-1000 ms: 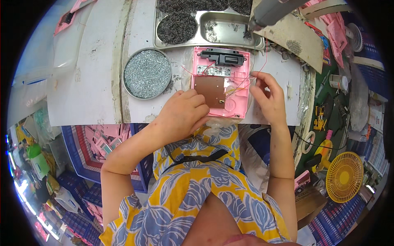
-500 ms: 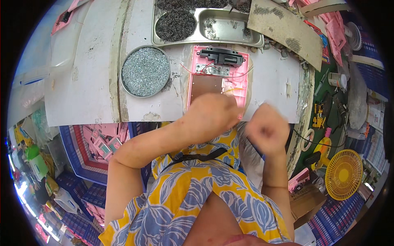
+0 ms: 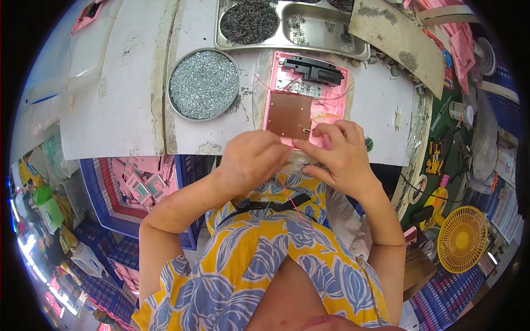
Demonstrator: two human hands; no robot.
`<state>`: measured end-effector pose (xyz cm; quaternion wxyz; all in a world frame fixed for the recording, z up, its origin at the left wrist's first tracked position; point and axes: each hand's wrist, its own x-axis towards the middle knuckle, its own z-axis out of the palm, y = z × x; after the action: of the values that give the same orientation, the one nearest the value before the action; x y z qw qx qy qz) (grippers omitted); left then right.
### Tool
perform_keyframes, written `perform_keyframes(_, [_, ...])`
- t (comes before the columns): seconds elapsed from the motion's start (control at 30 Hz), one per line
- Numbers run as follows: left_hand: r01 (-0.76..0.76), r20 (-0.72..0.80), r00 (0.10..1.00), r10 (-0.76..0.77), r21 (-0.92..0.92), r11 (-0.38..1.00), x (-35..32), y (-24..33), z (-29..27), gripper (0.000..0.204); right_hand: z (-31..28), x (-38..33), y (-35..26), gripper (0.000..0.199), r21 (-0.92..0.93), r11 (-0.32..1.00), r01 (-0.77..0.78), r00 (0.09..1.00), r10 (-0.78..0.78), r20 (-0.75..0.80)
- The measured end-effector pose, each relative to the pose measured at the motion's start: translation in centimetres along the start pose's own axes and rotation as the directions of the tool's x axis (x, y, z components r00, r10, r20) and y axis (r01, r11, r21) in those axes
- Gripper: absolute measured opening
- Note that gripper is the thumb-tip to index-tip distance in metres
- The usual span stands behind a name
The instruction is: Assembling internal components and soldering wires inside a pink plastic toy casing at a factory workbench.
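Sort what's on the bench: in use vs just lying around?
In use: pink housing, brown board inside it, left hand, right hand, red wire.
Lying about: screw dish, steel tray, yellow fan, blue crate.

Worn white worktable, blue crates on the floor below

- One head camera, worn on me, looking straight down over my chest, close.
- My forearms enter from below; white workbench fills the top, floor crates bend round the rim.
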<state>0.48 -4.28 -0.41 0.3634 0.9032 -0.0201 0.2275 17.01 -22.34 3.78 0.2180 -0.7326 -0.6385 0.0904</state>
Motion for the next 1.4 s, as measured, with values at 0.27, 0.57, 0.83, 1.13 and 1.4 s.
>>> perform_keyframes(0.27, [0.355, 0.047, 0.934, -0.355, 0.006, 0.935, -3.0, -0.2, -1.2, 0.013, 5.3, 2.4, -4.7, 0.027, -0.02, 0.993, -0.116, 0.963, 0.107, -0.247])
perform_keyframes(0.57, [0.172, 0.443, 0.886, -0.137, -0.04, 0.984, -2.3, 0.7, -4.9, 0.025, 6.7, 2.9, -5.1, 0.021, -0.057, 0.985, -0.161, 0.961, 0.143, -0.237])
perform_keyframes(0.83, [-0.002, 0.269, 0.961, 0.065, -0.227, 0.974, 0.5, -5.2, -2.6, 0.032, -6.7, 2.6, 9.0, 0.015, 0.362, 0.901, -0.237, 0.815, 0.387, -0.43])
perform_keyframes(1.13, [-0.035, 0.217, 0.972, 0.086, -0.227, 0.973, 0.1, -5.5, -1.7, 0.029, -14.5, 36.9, 23.8, 0.019, -0.505, 0.862, -0.031, 0.747, -0.315, -0.585])
perform_keyframes(1.4, [0.05, 0.29, 0.957, 0.027, -0.254, 0.966, -0.4, -5.3, -2.2, 0.027, -12.5, 46.9, 26.1, 0.017, -0.579, 0.781, -0.235, 0.75, -0.233, -0.619])
